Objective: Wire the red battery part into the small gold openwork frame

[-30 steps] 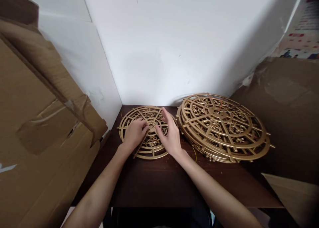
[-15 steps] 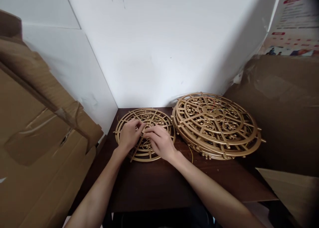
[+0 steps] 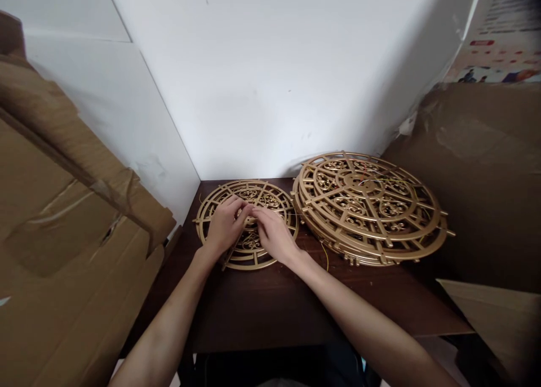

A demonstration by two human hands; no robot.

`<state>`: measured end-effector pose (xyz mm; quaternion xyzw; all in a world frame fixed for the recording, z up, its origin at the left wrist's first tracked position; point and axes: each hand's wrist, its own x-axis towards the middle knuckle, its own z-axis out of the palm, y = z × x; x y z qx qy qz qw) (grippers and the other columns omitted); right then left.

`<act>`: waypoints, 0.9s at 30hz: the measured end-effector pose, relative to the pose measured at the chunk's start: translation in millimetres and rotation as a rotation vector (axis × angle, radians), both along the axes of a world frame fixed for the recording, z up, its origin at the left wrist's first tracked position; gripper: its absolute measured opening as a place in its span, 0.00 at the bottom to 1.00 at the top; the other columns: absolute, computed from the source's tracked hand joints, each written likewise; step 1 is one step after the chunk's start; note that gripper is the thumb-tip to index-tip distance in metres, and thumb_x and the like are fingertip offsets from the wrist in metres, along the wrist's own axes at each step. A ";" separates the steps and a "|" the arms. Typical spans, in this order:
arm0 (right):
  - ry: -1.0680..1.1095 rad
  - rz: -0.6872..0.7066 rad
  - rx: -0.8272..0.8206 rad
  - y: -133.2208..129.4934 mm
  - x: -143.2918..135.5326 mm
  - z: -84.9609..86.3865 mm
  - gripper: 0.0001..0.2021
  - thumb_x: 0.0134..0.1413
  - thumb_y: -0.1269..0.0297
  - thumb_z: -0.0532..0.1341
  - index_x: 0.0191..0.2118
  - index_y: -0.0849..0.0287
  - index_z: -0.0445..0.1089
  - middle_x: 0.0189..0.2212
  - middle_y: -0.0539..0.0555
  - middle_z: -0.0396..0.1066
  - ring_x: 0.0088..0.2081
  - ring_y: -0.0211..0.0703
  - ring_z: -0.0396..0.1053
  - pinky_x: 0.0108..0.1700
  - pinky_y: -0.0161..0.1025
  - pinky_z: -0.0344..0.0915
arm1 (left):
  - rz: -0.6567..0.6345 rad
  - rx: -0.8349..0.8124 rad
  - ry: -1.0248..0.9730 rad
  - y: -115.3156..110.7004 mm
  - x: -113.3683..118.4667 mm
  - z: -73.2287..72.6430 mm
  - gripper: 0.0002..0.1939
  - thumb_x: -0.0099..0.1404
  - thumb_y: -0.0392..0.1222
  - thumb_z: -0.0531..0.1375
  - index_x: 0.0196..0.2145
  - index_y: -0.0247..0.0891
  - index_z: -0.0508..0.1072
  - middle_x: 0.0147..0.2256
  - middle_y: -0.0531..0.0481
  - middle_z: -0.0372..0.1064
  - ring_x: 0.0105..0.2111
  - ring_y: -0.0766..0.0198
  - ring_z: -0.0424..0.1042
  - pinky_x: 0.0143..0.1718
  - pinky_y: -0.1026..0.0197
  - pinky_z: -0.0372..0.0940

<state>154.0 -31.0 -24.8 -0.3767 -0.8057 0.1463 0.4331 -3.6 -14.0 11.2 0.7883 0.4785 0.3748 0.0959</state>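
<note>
A round gold openwork frame (image 3: 255,258) lies flat on the dark table, with scrollwork around its centre. Over its middle, my left hand (image 3: 229,221) is closed, thumb and fingertips pinched together. My right hand (image 3: 274,232) meets it from the right, fingers pressed together and their tips touching the left fingertips. Whatever the fingers hold is too small to make out. A thin wire seems to run rightward from near the right hand. The frame's centre is partly hidden beneath both hands.
A stack of larger gold round frames (image 3: 367,207), with thin wires on top, sits to the right. A yellow wire (image 3: 326,256) curls on the table (image 3: 262,314) before it. Cardboard (image 3: 84,207) stands at left, a brown box (image 3: 477,184) at right, a white wall (image 3: 270,83) behind.
My hands have come together, fingertips now meeting over the frame's centre where a gap showed before. The whole view has shifted slightly.
</note>
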 end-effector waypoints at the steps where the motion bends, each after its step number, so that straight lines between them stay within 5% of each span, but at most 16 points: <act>1: 0.025 -0.011 -0.008 0.8 -0.2 -0.9 0.21 0.53 0.82 0.50 0.50 0.61 0.68 0.50 0.59 0.71 0.53 0.47 0.68 0.56 0.46 0.65 | 0.017 0.002 -0.005 0.8 -1.0 -1.0 0.15 0.70 0.45 0.51 0.31 0.36 0.72 0.31 0.48 0.68 0.34 0.61 0.68 0.37 0.60 0.60; 12: 0.316 -0.029 -0.122 2.0 -1.5 6.3 0.13 0.56 0.77 0.53 0.40 0.60 0.73 0.38 0.56 0.75 0.42 0.42 0.73 0.47 0.40 0.68 | 0.141 -0.101 0.317 3.3 -4.8 -14.6 0.11 0.66 0.45 0.56 0.39 0.41 0.77 0.40 0.47 0.70 0.39 0.57 0.70 0.34 0.59 0.60; 20: 0.418 -0.041 -0.252 4.9 -1.4 6.3 0.13 0.55 0.76 0.54 0.37 0.59 0.75 0.35 0.54 0.77 0.38 0.41 0.73 0.43 0.37 0.68 | 0.109 -0.114 0.246 4.2 -5.3 -16.6 0.09 0.65 0.44 0.57 0.33 0.40 0.76 0.36 0.49 0.70 0.34 0.60 0.69 0.31 0.61 0.58; 27: 0.413 -0.056 -0.270 3.9 -0.6 7.4 0.13 0.54 0.76 0.54 0.35 0.59 0.75 0.34 0.53 0.76 0.37 0.41 0.73 0.41 0.37 0.67 | 0.080 -0.163 -0.005 7.7 -3.1 -10.5 0.06 0.61 0.39 0.58 0.30 0.37 0.75 0.29 0.51 0.71 0.29 0.64 0.66 0.31 0.62 0.58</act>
